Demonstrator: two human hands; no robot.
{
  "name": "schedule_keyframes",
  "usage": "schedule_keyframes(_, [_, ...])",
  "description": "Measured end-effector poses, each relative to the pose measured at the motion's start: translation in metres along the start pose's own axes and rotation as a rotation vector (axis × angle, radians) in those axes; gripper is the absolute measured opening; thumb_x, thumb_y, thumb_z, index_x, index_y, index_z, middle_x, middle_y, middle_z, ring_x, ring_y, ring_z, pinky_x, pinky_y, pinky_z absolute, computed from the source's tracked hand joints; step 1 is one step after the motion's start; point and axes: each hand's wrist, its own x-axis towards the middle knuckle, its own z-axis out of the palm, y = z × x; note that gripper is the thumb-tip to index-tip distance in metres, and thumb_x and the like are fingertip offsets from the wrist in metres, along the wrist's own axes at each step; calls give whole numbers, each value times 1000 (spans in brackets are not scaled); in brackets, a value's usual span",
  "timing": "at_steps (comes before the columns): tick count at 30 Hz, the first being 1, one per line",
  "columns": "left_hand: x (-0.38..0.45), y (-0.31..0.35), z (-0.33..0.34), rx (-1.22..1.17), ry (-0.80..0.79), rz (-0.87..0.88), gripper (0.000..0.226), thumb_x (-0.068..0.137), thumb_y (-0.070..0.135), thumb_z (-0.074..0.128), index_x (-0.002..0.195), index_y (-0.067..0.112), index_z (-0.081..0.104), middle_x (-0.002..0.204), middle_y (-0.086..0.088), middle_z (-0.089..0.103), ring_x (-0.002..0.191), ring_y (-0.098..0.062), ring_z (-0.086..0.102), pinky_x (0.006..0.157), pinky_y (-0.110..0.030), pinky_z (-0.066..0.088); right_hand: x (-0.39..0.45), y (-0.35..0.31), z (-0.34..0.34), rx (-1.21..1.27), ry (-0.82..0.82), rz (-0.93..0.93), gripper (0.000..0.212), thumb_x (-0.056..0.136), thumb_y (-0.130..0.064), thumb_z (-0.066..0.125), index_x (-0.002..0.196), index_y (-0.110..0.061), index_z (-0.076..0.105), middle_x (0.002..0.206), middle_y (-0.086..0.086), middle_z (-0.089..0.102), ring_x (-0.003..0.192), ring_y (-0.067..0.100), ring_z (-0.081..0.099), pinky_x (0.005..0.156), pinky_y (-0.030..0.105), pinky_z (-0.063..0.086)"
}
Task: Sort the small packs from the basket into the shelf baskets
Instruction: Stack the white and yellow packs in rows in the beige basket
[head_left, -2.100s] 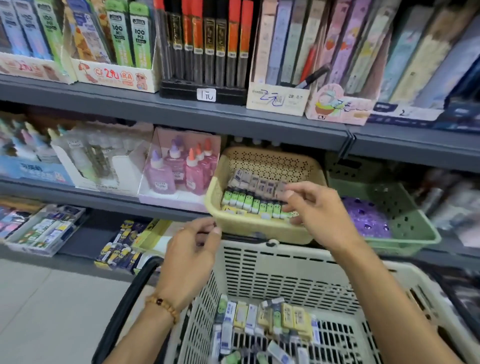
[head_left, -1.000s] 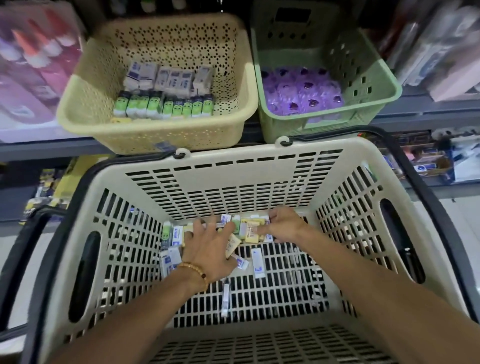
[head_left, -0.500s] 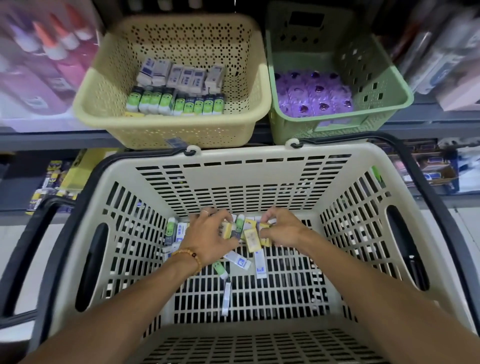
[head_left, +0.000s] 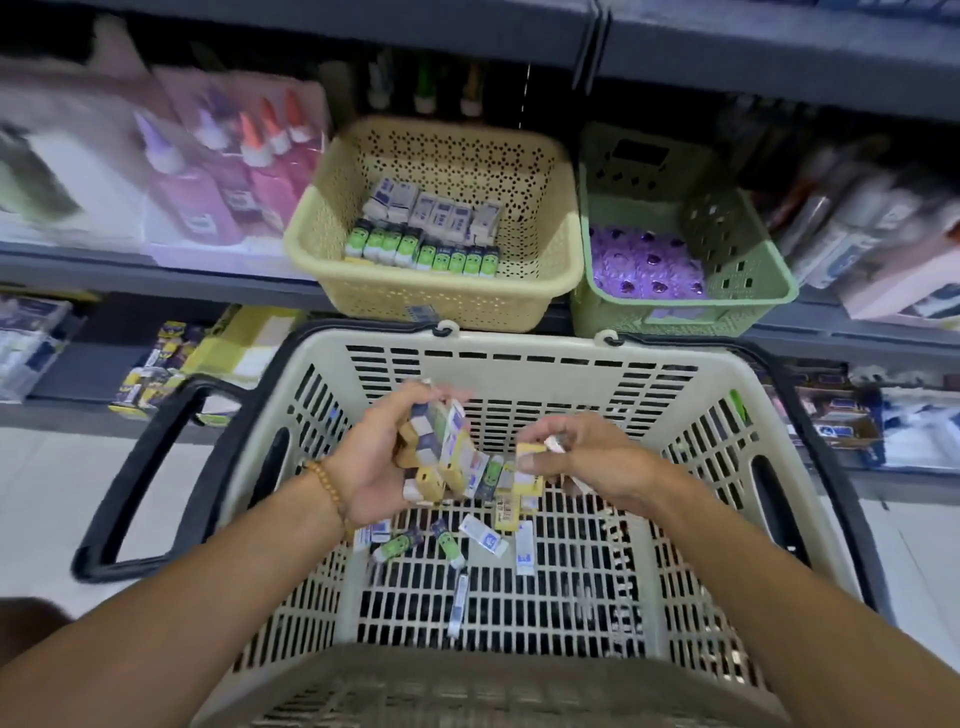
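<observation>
Loosely, left hand (head_left: 382, 467) holds packs (head_left: 441, 452) (long axes jumbled) above basket (head_left: 519, 343).

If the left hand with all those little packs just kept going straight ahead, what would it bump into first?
Probably the far wall of the shopping basket. The left hand, gripping packs, points toward it. If it passes above the rim, it would reach the yellow basket; depth is unclear.

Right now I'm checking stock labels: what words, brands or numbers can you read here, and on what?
None can be read.
Packs held in the left hand: print blurred.
Packs in the yellow shelf basket: labels too small.
Glue bottles: labels blurred.
Loose packs on the shopping basket floor: too small.
</observation>
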Motion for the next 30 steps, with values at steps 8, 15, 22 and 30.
schedule_keyframes(8, [-61,50,-2,-68,-112,214,35,85,38,57,108,14,68,87,-10,61,77,-31,59,66,-41,53,-37,-100,3,123,105,-256,12,85,-9,73,96,-11,68,61,-3,63,50,6,50,39,17,35])
schedule_keyframes(15, [-81,109,-14,-84,-131,375,40,77,39,66,108,14,68,88,-10,56,79,-30,56,64,-38,49,-19,-172,7,25,231,-459,5,90,-9,66,95,-11,68,66,2,59,49,6,48,40,18,30])
schedule_keyframes(22, [-59,161,-19,-66,-152,516,44,76,40,68,112,14,66,92,-13,54,72,-30,58,57,-35,51,43,-200,-7,-187,362,-318,8,93,-9,63,88,-11,68,61,-5,50,45,8,35,42,20,28])
schedule_keyframes(30, [-35,181,-22,-80,-120,560,48,73,42,67,112,15,69,87,-11,60,79,-31,59,64,-40,51,83,-195,-15,-342,333,-151,4,94,-20,63,93,-23,65,69,-15,47,56,-2,39,45,11,28])
